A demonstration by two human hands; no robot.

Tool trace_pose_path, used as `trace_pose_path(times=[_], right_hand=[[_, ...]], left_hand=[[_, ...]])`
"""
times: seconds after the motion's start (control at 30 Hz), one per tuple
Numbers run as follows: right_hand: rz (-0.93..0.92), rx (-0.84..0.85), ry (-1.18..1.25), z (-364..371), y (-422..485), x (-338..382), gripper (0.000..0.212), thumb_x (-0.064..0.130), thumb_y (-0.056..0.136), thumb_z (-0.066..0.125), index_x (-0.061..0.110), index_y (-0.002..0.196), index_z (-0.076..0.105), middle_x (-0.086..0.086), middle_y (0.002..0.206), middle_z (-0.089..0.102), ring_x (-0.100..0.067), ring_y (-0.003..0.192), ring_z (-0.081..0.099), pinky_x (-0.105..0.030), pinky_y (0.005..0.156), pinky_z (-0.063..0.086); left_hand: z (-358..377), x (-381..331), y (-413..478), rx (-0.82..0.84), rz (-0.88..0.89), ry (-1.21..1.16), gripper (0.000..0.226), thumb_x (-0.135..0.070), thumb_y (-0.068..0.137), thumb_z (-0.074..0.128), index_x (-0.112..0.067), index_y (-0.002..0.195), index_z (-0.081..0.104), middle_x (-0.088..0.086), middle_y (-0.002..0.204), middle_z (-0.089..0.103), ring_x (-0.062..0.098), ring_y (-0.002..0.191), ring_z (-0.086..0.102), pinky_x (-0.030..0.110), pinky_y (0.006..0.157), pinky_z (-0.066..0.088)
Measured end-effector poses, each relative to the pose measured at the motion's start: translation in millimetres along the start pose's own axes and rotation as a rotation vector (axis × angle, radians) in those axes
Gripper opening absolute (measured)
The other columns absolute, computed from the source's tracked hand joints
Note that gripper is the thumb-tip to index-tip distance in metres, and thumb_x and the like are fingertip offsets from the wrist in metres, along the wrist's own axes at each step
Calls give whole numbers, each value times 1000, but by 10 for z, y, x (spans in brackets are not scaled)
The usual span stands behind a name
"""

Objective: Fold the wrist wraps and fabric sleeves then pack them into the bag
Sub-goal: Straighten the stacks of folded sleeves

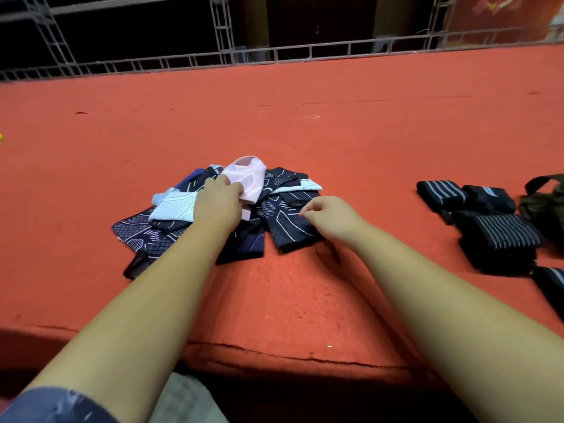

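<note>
A heap of fabric sleeves (171, 233), dark patterned, pale blue and pink, lies in the middle of the red surface. My left hand (218, 199) grips the pink sleeve (247, 175) on top of the heap. My right hand (331, 216) hovers over the heap's right side above a dark patterned sleeve (287, 227), fingers loosely curled, holding nothing. To the right lie several folded black wrist wraps (500, 236) with white stripes. An olive bag (546, 203) sits at the right edge, partly cut off.
The red carpeted platform (274, 117) stretches wide; its front edge runs just before my body. A metal truss railing (274, 53) borders the far side. A small yellow object (1, 137) peeks in at the left edge.
</note>
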State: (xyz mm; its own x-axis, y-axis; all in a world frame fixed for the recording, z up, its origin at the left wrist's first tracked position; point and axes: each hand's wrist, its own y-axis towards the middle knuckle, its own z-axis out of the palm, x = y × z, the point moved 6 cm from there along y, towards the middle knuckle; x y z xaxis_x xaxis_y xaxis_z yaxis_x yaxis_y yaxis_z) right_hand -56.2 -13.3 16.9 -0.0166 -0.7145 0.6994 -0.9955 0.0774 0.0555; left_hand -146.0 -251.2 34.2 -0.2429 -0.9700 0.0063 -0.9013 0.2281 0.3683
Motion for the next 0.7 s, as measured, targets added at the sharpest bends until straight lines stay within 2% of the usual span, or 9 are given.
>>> trace_pose_path(times=[0.13,0.2,0.3,0.37,0.43,0.47,0.53,0.6,0.7], right_hand=[[-6,-16,64,69,26,25,23,13,100,58,22,101,79,18,68,55,3,62,47,-7,51,34],[20,-14,153,89,38,27,20,17,101,61,23,97,79,16,73,65,2,68,55,-7,57,36],[184,50,506,141,73,-4,28,36,105,58,18,107,79,0,107,81,-18,90,73,-28,81,54],[306,113,758,161,80,-46,51,55,108,49,11,119,72,-11,117,79,-23,97,75,-35,84,57],[382,171,888,172,65,-114,67,68,104,44,8,121,68,-14,116,78,-27,103,75,-39,87,59],[399,171,916,175,57,-160,68,70,101,47,8,120,69,-13,112,78,-27,101,75,-40,86,60],[407,85,902,169,40,-294,59,66,95,64,11,117,73,-9,102,78,-26,88,76,-37,78,60],[374,6,784,152,6,-453,43,53,93,74,12,106,75,-6,91,75,-24,77,73,-37,72,60],[318,-34,705,106,-70,-640,12,27,101,68,17,98,73,-5,83,70,-19,66,66,-32,61,57]], left_hand=[[-2,52,54,-93,7,-41,23,-28,98,63,-19,112,78,9,115,65,39,108,55,48,85,52],[-49,7,68,-138,0,-146,22,-27,102,59,-15,108,75,10,112,65,40,107,55,49,84,51],[-196,-196,27,-179,67,-390,16,-26,104,58,-15,101,69,8,103,66,35,101,58,45,85,48],[-291,-363,-120,-98,95,-665,18,-36,104,63,-22,94,69,-2,93,68,22,91,62,38,81,47],[-294,-545,-310,99,170,-878,23,-46,102,66,-26,93,71,-10,88,71,9,84,62,32,80,49],[-251,-637,-408,216,228,-918,19,-42,102,67,-26,94,73,-9,88,71,6,83,61,33,81,50],[-123,-801,-616,450,331,-927,13,-31,102,70,-21,96,77,-6,86,72,3,80,60,34,80,52],[5,-914,-761,595,353,-902,15,-32,100,72,-22,94,80,-7,80,72,3,76,60,32,77,51],[122,-933,-696,448,194,-983,12,-31,97,70,-25,91,78,0,86,77,11,79,71,41,84,61]])
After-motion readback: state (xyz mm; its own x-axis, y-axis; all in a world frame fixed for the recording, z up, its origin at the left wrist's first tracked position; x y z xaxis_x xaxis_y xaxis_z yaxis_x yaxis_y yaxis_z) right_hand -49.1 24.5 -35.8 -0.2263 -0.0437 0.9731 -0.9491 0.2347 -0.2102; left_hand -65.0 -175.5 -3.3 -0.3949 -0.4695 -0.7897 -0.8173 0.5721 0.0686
